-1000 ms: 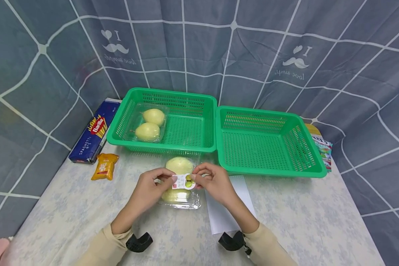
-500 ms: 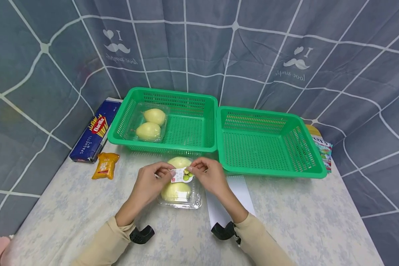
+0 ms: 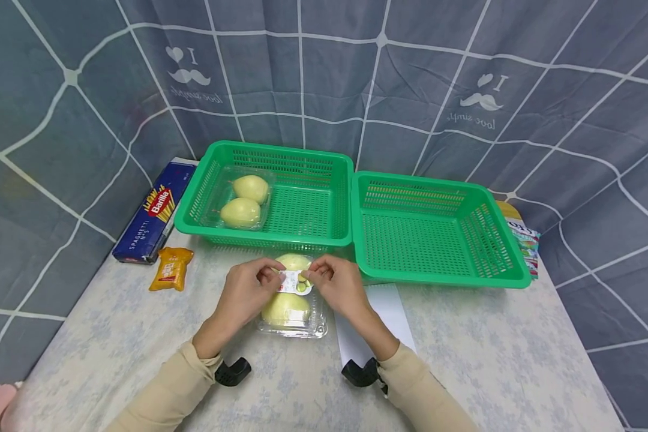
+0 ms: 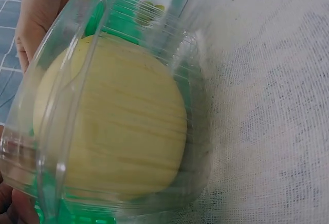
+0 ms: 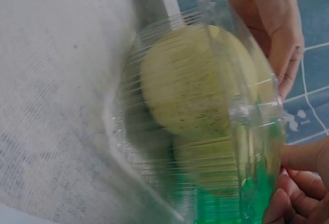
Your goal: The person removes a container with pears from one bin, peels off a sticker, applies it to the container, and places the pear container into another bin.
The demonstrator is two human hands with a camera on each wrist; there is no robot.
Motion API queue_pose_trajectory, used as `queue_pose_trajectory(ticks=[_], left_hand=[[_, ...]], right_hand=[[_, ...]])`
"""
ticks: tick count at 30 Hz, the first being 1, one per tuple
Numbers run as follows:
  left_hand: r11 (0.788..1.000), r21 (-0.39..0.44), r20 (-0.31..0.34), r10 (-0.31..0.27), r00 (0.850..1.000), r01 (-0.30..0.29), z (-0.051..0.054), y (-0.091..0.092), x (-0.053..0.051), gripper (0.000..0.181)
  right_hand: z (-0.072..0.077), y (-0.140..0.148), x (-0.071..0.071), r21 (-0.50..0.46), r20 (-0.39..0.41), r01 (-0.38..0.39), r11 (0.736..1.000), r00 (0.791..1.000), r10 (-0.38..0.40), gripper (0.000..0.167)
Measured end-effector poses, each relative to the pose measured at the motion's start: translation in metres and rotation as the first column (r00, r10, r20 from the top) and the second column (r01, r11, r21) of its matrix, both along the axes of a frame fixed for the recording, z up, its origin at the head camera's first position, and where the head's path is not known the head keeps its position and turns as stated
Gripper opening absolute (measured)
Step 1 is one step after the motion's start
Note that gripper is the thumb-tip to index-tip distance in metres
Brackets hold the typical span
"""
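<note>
The label (image 3: 294, 282) lies over the middle of the clear box (image 3: 291, 330), crosswise above the 2 fruits (image 3: 285, 310) inside; whether it touches the lid I cannot tell. Left hand (image 3: 248, 290) pinches its 9 o'clock end and right hand (image 3: 341, 288) its 3 o'clock end, thumbs on top. The box sits on the table (image 3: 281, 390).

The step in hand looks like lining up the label on the lid. The next move seems to call for lowering it level, keeping it taut, then smoothing from the middle outward.

From the label, the left basket (image 3: 309, 207) is at 11 o'clock, holding a 2nd box (image 3: 241, 198), also with 2 fruits. The right basket (image 3: 416, 246) is at 2 o'clock, the paper (image 3: 375, 318) at 4, the orange pack (image 3: 171, 269) at 9 and the spaghetti (image 3: 153, 213) at 10.
</note>
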State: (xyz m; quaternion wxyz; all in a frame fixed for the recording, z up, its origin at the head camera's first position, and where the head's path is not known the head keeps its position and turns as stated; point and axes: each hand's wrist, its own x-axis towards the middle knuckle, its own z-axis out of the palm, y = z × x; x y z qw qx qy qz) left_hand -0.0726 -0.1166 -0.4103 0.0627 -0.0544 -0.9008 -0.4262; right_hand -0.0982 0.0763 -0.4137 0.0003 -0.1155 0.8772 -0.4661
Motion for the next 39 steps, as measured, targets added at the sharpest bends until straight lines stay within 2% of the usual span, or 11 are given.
queue_pose_trajectory(ticks=[10,15,24,27,31,33,35,37,39], left_hand=[[0.992,-0.124,-0.046,-0.001,0.999,-0.004,-0.001,0.003,0.000,0.013],[0.992,-0.124,-0.026,-0.015,1.000,0.011,-0.004,0.000,-0.001,0.015],[0.993,-0.120,-0.019,-0.023,1.000,0.021,-0.006,-0.002,0.000,0.012],[0.993,-0.116,-0.049,-0.020,0.999,0.015,-0.007,-0.002,0.002,0.015],[0.995,-0.099,-0.131,-0.029,0.991,0.016,-0.008,-0.002,0.007,0.025],[0.994,-0.099,-0.175,-0.062,0.983,0.045,-0.009,-0.002,0.010,0.029],[0.989,-0.111,-0.206,-0.122,0.971,0.101,-0.011,-0.003,0.014,0.033],[0.974,-0.146,-0.205,-0.199,0.958,0.171,-0.012,-0.003,0.018,0.038],[0.953,-0.197,-0.177,-0.266,0.948,0.231,-0.014,-0.004,0.022,0.044]], right_hand=[[-0.004,-0.004,0.001,0.121,-0.144,-0.022,0.992,0.989,0.039,0.013],[-0.006,-0.006,0.003,0.141,-0.215,-0.015,0.990,0.976,0.045,0.014],[-0.010,-0.004,0.003,0.120,-0.214,-0.008,0.993,0.976,0.034,0.015],[-0.012,-0.003,0.002,0.095,-0.204,0.002,0.996,0.979,0.018,0.016],[-0.013,-0.001,0.002,0.051,-0.234,0.027,0.998,0.972,-0.015,0.010],[-0.013,-0.001,0.004,0.053,-0.270,0.034,0.998,0.963,-0.018,0.005],[-0.012,0.000,0.008,0.081,-0.319,0.010,0.997,0.948,0.017,0.008],[-0.011,0.000,0.014,0.145,-0.349,-0.041,0.989,0.933,0.090,0.015],[-0.011,0.002,0.021,0.244,-0.350,-0.113,0.963,0.916,0.197,0.028]])
